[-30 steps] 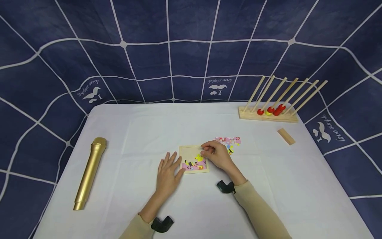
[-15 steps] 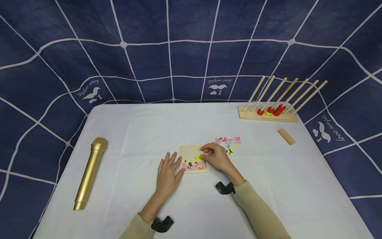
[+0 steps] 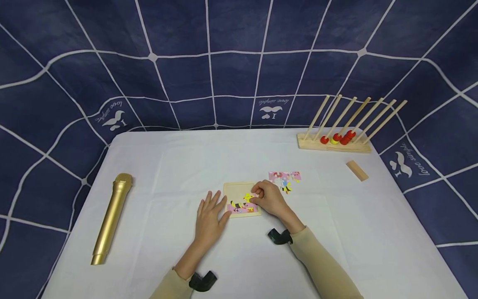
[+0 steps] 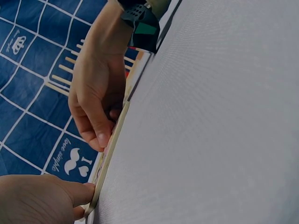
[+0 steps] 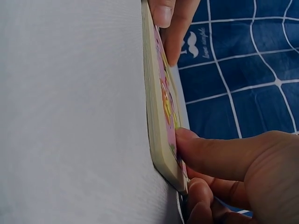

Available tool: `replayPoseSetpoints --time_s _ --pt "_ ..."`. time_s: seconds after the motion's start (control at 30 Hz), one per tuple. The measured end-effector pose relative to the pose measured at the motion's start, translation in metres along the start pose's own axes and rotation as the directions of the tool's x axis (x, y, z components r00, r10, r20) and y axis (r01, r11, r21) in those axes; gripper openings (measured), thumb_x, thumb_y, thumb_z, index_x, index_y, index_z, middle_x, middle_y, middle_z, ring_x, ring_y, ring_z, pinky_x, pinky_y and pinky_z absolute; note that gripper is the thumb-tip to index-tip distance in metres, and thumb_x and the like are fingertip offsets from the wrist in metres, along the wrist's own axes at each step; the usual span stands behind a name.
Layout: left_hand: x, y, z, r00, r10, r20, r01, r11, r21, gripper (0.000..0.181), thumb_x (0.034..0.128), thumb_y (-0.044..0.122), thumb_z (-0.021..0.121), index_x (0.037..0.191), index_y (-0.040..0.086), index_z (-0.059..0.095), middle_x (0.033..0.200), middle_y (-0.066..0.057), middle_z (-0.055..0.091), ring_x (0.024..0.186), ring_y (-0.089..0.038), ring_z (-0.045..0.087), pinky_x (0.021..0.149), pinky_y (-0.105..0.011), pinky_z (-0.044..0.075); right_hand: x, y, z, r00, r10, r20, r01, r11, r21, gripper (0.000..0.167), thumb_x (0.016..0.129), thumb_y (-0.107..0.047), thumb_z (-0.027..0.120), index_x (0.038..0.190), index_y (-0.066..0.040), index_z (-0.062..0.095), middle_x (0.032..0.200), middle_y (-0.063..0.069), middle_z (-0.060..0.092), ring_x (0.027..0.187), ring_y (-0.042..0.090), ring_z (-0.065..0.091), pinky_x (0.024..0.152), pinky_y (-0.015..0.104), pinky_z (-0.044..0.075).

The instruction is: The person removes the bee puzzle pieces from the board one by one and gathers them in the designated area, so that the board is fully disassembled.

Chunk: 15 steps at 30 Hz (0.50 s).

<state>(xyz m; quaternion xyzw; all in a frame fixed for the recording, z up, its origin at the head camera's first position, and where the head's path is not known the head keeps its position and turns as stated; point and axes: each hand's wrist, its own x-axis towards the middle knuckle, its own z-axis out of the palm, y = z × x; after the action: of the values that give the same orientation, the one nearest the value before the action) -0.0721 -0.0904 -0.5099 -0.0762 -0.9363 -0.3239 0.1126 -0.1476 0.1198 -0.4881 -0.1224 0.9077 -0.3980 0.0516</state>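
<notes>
A small square wooden puzzle tray (image 3: pixel 232 189) lies on the white table, with pink, yellow and black pieces (image 3: pixel 239 206) along its near side. My left hand (image 3: pixel 210 220) rests spread at the tray's left edge, its thumb (image 4: pixel 84 192) touching the rim. Over the tray's right side, my right hand (image 3: pixel 271 199) has curled fingers and pinches a yellow puzzle piece (image 3: pixel 248 197) at its edge. In the right wrist view the thumb (image 5: pixel 191 144) lies on the picture surface; the index fingertip is hidden behind it. More loose pieces (image 3: pixel 284 177) lie just beyond the right hand.
A gold microphone (image 3: pixel 112 220) lies at the left of the table. At the back right stands a wooden counting rack (image 3: pixel 332 145) with upright rods and several red and yellow beads. A small wooden block (image 3: pixel 357 170) lies in front of it.
My right hand has shifted slightly toward me, its thumb moving down along the tray's right side. My left hand has stayed at the left edge. The view has tilted very slightly.
</notes>
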Motion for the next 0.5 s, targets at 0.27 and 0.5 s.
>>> replayPoseSetpoints --time_s 0.27,0.5 --pt "0.0 -0.0005 0.0023 1.0 0.005 -0.01 -0.005 1.0 -0.002 0.048 0.0849 0.02 0.075 0.127 0.0 0.063 0.145 -0.02 0.05 0.141 -0.044 0.035 0.113 -0.062 0.024 0.0001 0.0008 0.0003 1.0 -0.016 -0.009 0.016 0.999 -0.028 0.023 0.076 -0.01 0.083 0.088 -0.009 0.064 0.077 0.0 0.051 0.066 0.011 0.045 0.062 0.022 0.035" --pt "0.0002 -0.0003 0.0001 1.0 -0.011 0.013 0.011 1.0 -0.003 0.048 0.0855 0.02 0.075 0.128 0.001 0.063 0.146 -0.019 0.049 0.142 -0.042 0.034 0.114 -0.061 0.023 -0.0015 0.0016 0.0015 0.999 -0.044 -0.024 0.044 0.999 -0.012 0.024 0.076 -0.009 0.083 0.089 -0.011 0.062 0.077 0.0 0.051 0.065 0.01 0.045 0.06 0.022 0.034"
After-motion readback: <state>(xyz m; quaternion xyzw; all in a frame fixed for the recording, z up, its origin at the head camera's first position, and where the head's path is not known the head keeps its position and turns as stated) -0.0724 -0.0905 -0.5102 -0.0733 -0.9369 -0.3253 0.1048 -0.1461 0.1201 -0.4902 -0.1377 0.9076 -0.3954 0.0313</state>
